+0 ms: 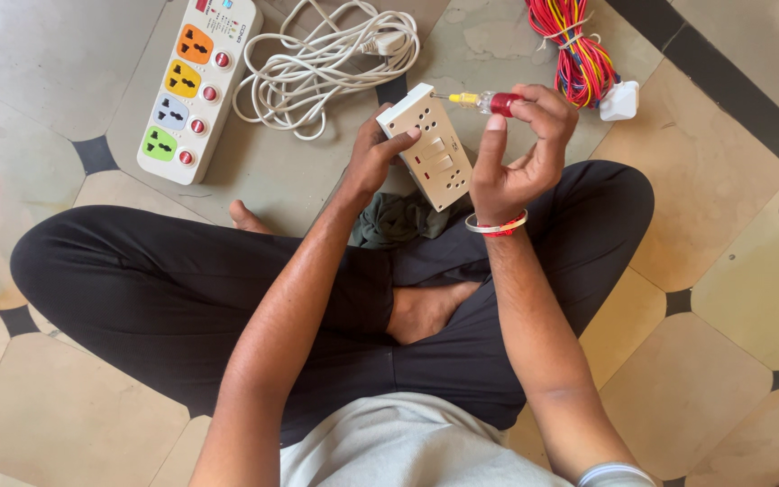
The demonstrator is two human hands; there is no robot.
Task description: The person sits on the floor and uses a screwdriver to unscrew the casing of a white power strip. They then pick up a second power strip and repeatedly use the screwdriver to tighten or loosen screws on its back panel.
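Overhead, seated cross-legged on tiled floor [732, 298]. Left hand [373, 155] wrapped around white switchboard [427, 144], thumb across its face, forearm rising from lap, board raised above knees and tilted. Right hand [520, 149] palm-up, wrist bent back, fingers pinched on red-handled screwdriver [489, 101], tip laid against board's upper edge. Beyond on floor: power strip [193, 86] with coloured sockets, coiled white cable [322, 54], bundle of coloured wires [579, 50].

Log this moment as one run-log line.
left hand: holds white rectangular switch-socket box | right hand: holds red-and-yellow-handled screwdriver, tip at box | seated cross-legged on tiled floor
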